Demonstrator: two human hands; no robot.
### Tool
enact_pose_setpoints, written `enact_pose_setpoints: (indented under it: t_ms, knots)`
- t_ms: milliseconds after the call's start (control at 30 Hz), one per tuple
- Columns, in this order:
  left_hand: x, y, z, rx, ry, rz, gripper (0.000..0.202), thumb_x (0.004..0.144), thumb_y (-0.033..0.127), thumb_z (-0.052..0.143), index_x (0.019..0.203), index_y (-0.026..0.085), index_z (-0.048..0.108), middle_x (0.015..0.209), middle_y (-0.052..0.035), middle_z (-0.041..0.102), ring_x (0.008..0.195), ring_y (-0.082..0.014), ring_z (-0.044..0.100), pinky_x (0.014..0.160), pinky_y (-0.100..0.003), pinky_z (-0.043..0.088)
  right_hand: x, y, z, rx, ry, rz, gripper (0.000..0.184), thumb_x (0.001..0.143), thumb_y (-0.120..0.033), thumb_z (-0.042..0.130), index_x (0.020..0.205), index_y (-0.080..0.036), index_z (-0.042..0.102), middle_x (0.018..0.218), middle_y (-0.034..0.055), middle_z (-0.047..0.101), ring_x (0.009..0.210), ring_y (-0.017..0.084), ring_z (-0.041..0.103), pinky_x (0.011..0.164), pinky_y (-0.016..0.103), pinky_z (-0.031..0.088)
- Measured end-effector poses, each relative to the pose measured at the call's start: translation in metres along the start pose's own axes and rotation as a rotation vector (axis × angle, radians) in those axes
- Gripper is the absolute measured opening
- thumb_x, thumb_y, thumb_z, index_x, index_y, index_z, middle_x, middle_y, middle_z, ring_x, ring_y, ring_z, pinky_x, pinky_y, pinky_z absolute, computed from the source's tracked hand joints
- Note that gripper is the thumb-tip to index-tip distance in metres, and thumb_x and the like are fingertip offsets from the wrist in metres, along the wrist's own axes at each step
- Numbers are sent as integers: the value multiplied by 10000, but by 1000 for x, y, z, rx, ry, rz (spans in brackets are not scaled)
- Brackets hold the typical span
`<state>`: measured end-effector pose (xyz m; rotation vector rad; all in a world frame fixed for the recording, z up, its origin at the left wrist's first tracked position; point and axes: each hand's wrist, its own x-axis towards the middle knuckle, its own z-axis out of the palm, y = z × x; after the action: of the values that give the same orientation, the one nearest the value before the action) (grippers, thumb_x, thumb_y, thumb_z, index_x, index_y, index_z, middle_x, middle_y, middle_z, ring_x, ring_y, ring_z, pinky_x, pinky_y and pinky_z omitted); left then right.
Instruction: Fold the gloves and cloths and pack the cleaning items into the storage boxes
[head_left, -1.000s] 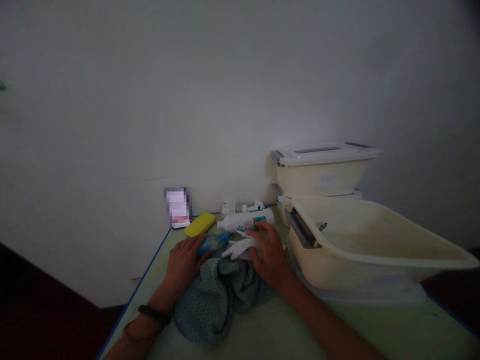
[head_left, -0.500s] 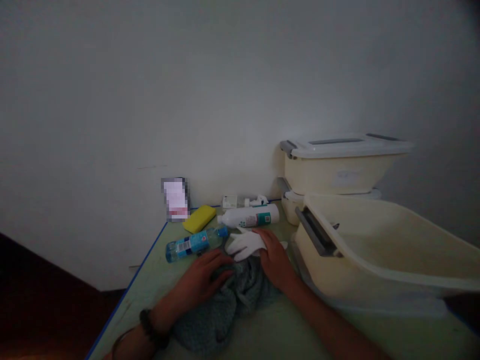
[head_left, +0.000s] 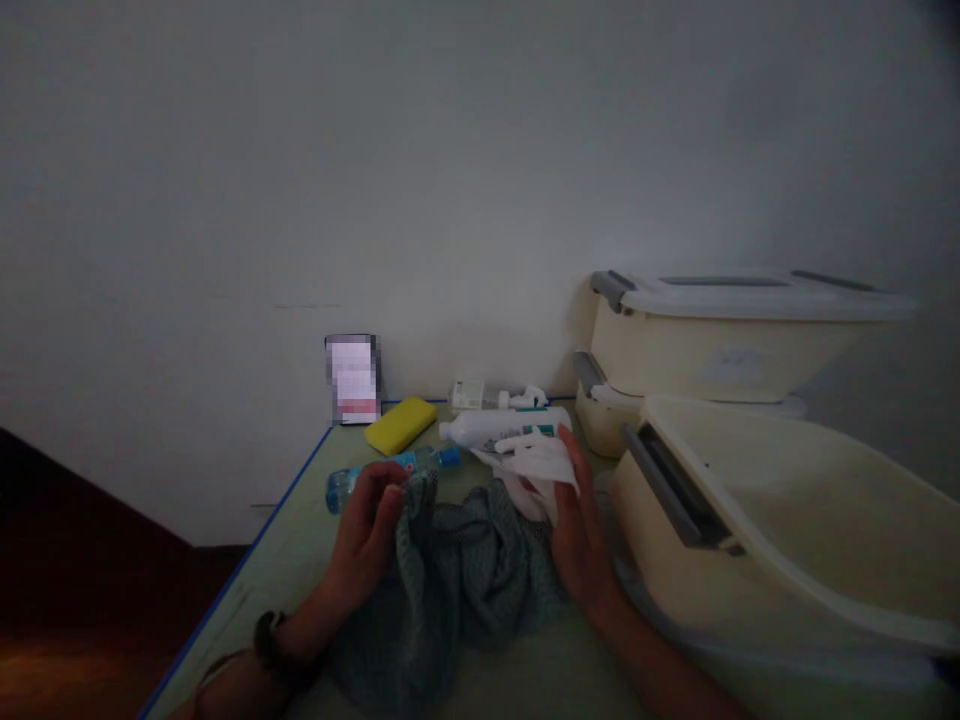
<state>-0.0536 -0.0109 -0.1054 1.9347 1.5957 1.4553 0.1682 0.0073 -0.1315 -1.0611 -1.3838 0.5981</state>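
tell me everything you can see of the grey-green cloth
The grey-green cloth has a coarse, knit-like texture and looks soft. It lies crumpled in loose folds on the table. The left hand grips its far left part, which stands up in a fold. White material adjoins its far right side; whether the right hand touches the cloth is unclear. Its near end is dark and blurred.

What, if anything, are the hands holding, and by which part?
Left hand: grey-green knitted cloth, pinched at a raised edge. Right hand: against a crumpled white glove; whether gripped, I cannot tell.
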Motion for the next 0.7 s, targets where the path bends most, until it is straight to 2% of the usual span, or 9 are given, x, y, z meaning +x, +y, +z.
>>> enact_pose_setpoints:
  t_ms: [133, 200, 233, 333, 433, 533, 633, 700]
  knots:
    - [-1, 1, 2, 95, -237, 165, 246, 863, 333, 464, 672, 202, 546, 638, 1, 553, 612, -156, 552, 583, -271, 474, -1, -7, -4, 94, -24, 36, 417, 948, -371, 238, 1302, -219, 399, 1344, 109, 484, 1256, 210, 445, 1009, 410, 383]
    - [-4, 1, 5, 164, -327, 206, 119, 829, 277, 529, 777, 195, 597, 741, -20, 594, 714, -173, 591, 679, -304, 505, -2, -10, -3, 107, -81, 75, 372, 936, -345, 275, 1249, -219, 433, 1300, 109, 517, 1196, 212, 496, 936, 387, 440]
    - [-5, 0, 7, 182, -334, 214, 118, 810, 259, 557, 898, 194, 600, 829, -37, 613, 783, -188, 605, 735, -333, 513, -3, -11, -2, 101, -126, 103, 342, 921, -325, 316, 1221, -216, 439, 1244, 109, 552, 1126, 212, 544, 878, 369, 472]
    - [-9, -5, 8, 169, -273, 240, 466, 760, 293, 642, 1183, 200, 472, 1091, -103, 585, 987, -246, 589, 855, -412, 501, -8, -17, 1, 77, -292, 178, 290, 834, -224, 418, 1124, -206, 424, 975, 75, 642, 811, 187, 630, 650, 296, 502]
    - [-11, -8, 5, 131, -345, 301, 463, 768, 365, 654, 1179, 230, 490, 1151, -107, 555, 1067, -261, 560, 894, -410, 485, -12, -22, 3, 5, -424, 157, 171, 762, -169, 444, 928, -210, 452, 792, 29, 626, 658, 168, 589, 532, 247, 434]
    - [-11, -4, 0, 96, -425, 365, 392, 803, 415, 595, 1139, 224, 531, 1086, -104, 589, 1029, -256, 573, 878, -396, 485, -11, -23, 3, -59, -454, 140, 92, 737, -164, 485, 813, -212, 467, 717, 1, 583, 611, 152, 538, 506, 229, 384]
    - [-12, 6, -2, 117, -418, 427, 588, 700, 511, 661, 1172, 204, 491, 1088, -116, 601, 1021, -280, 571, 875, -415, 479, -9, -25, 2, -105, -422, 118, 71, 722, -157, 518, 774, -202, 503, 700, -6, 570, 629, 152, 522, 539, 233, 380]
    - [-13, 14, 0, 173, -400, 489, 720, 609, 500, 734, 1198, 192, 456, 1100, -120, 603, 1024, -292, 567, 888, -433, 466, -10, -27, 2, -157, -385, 89, 75, 705, -135, 522, 745, -198, 514, 688, -7, 559, 639, 154, 515, 568, 243, 383]
